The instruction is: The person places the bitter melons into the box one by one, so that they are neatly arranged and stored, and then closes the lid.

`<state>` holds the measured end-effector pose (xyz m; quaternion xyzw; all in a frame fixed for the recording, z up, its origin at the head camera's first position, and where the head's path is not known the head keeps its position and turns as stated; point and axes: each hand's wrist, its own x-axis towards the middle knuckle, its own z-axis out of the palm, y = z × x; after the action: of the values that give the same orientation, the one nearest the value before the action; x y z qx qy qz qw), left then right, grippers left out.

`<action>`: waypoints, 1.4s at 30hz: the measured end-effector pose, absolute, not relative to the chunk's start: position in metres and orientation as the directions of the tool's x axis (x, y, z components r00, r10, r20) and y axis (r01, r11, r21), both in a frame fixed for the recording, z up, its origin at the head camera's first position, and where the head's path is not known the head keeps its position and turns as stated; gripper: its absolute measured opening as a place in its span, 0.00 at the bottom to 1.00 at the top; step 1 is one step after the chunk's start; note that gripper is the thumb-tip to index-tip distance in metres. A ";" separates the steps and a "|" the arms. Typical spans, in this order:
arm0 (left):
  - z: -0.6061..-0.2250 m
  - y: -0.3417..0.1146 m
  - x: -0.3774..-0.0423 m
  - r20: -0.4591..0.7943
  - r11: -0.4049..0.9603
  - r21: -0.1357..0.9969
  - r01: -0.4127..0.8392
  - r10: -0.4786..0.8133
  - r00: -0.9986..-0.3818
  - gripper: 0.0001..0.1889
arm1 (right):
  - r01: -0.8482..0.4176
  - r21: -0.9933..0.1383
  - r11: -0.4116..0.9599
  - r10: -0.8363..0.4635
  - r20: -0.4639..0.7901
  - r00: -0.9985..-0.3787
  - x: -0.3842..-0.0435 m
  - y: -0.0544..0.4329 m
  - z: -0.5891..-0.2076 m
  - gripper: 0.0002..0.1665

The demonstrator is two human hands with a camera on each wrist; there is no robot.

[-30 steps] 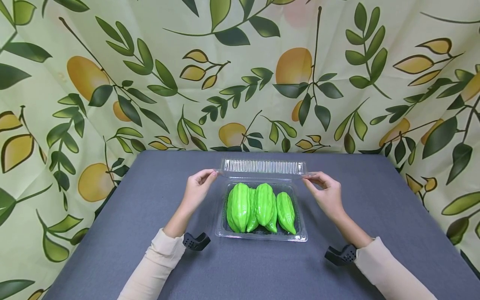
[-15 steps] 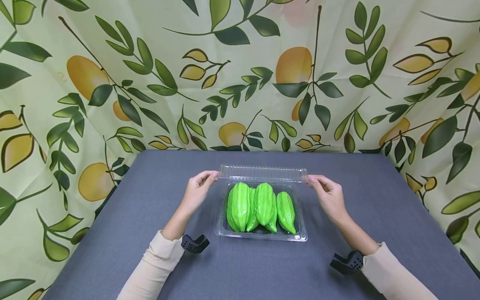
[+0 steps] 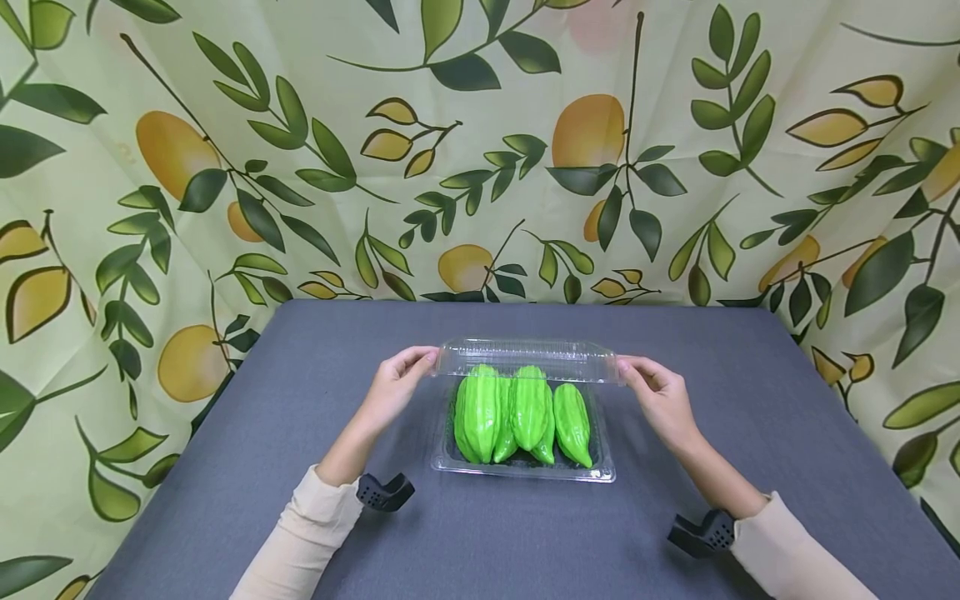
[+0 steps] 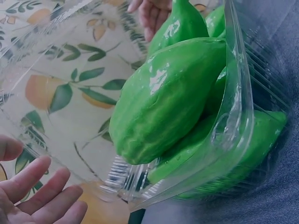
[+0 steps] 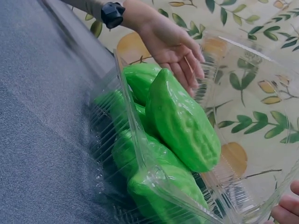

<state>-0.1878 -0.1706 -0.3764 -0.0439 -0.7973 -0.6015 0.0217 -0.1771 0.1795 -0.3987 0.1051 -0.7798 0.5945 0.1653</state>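
A clear plastic clamshell box sits on the table, its lower tray [image 3: 525, 473] holding several bright green, ridged fruits [image 3: 482, 417] with pointed ends. The hinged lid [image 3: 528, 354] stands raised at the back, tilted forward over the fruits' far ends. My left hand [image 3: 397, 382] pinches the lid's left corner between thumb and fingers; in the left wrist view that hand [image 4: 39, 193] shows beside the lid's clear wall. At the opposite corner my right hand [image 3: 660, 400] pinches the lid too, its fingertips [image 5: 288, 205] just entering the right wrist view.
A grey cloth covers the table [image 3: 337, 333]. Behind it hangs a pale curtain [image 3: 480, 200] printed with leaves and orange fruits. Dark wrist cameras [image 3: 385, 492] sit at the beige sleeves [image 3: 307, 517].
The lid has tipped forward and down toward the tray, its front edge now overlapping the fruits' tops. Both hands have come slightly nearer with it; the tray and fruits stayed put.
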 end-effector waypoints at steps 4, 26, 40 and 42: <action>-0.377 -0.173 -0.186 0.082 0.293 0.951 0.101 0.078 -0.994 0.16 | -0.375 -0.892 0.254 0.007 0.389 -0.921 -0.175 0.181 -0.400 0.12; -0.383 -0.183 -0.176 0.101 0.353 0.920 0.172 0.212 -0.972 0.17 | -0.356 -0.866 0.351 -0.138 0.328 -0.935 -0.161 0.191 -0.402 0.14; -0.390 -0.191 -0.169 0.109 0.328 0.921 0.210 0.301 -0.947 0.19 | -0.367 -0.870 0.329 -0.237 0.300 -0.924 -0.153 0.195 -0.407 0.16; -0.390 -0.191 -0.168 0.112 0.319 0.923 0.217 0.318 -0.942 0.19 | -0.363 -0.869 0.336 -0.244 0.292 -0.925 -0.151 0.196 -0.408 0.16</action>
<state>-0.1682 -0.1913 -0.3904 -0.1648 -0.8108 -0.5598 -0.0449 -0.1514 0.1958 -0.4081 0.1861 -0.8156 0.5451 0.0545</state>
